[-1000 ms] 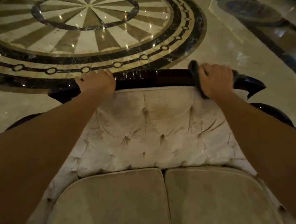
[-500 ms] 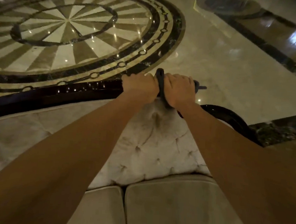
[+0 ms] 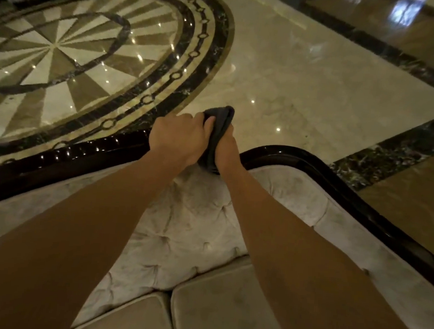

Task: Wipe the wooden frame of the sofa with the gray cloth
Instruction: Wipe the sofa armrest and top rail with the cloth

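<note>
We find both hands, left hand (image 3: 178,138) and right hand (image 3: 226,149), clenched on the gray cloth (image 3: 218,128), bunched between them above the wooden frame (image 3: 313,163), probably to refold it.

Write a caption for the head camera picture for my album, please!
Both hands, left hand and right hand, grip a gray cloth at the sofa's dark wooden frame.
</note>
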### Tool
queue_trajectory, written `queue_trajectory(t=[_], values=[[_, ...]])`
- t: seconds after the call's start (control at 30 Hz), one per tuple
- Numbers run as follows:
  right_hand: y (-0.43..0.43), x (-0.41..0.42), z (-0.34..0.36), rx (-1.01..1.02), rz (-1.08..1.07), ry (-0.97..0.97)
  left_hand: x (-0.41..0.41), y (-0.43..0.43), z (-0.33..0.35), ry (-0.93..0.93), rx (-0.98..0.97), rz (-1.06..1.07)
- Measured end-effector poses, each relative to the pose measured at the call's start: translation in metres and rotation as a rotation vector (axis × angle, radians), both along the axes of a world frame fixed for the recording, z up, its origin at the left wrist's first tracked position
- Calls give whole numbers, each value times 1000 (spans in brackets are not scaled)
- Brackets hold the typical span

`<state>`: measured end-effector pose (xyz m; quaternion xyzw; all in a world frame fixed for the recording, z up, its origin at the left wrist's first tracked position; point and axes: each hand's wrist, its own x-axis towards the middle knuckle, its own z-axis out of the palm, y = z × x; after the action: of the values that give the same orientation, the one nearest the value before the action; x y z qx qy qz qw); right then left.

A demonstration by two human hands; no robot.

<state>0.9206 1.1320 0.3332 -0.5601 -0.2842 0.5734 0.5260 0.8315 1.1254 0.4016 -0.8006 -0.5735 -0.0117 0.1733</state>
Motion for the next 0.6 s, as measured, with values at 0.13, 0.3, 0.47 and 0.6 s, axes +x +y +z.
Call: queue_trajectory(t=[0.13, 0.3, 0.47, 0.6], values=[[-3, 7, -23, 49, 226, -551, -2, -6, 5, 21, -8, -59], [-20, 39, -67, 132, 599, -1221, 36, -32, -25, 453, -46, -253], [-10, 105, -82, 242, 565, -1649, 67, -38, -60, 899, -196, 39], [15, 109, -76, 19, 456, -1667, 78, -27, -82, 845, -208, 65]])
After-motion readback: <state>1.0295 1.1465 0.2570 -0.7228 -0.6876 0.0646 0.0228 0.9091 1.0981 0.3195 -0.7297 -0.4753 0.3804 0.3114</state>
